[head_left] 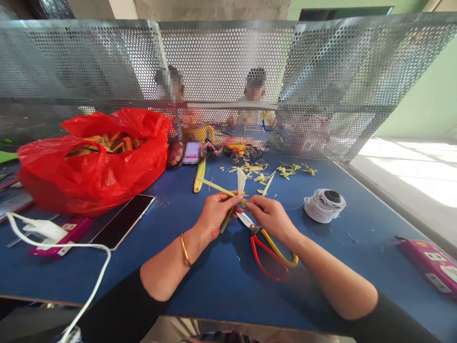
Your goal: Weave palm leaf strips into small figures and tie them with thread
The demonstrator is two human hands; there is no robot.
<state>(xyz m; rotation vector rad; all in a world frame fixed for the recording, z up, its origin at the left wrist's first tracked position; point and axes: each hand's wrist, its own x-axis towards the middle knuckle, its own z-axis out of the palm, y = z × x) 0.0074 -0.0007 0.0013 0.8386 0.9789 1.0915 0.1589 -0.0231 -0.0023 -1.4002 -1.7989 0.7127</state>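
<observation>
My left hand (218, 210) grips a bundle of pale green husk strips (218, 186) over the middle of the table. One strip points up to the left, another hangs below, and a whitish piece (241, 181) stands upright from the crossing. Close beside it, the fingertips of my right hand (273, 216) pinch the same bundle at its right end. Scissors (254, 228) with one red and one yellow handle lie beneath my right hand, blades partly covered. A spool of white thread (324, 206) stands to the right, a thin thread running from it toward my right hand.
A red plastic bag (143, 157) of dried husks fills the left. A phone (124, 221), a white charging cable (103, 271) and a magenta power strip (430, 264) lie around. Husk scraps (253, 169) are scattered behind my hands. A perforated metal screen (228, 57) borders the back; people sit beyond.
</observation>
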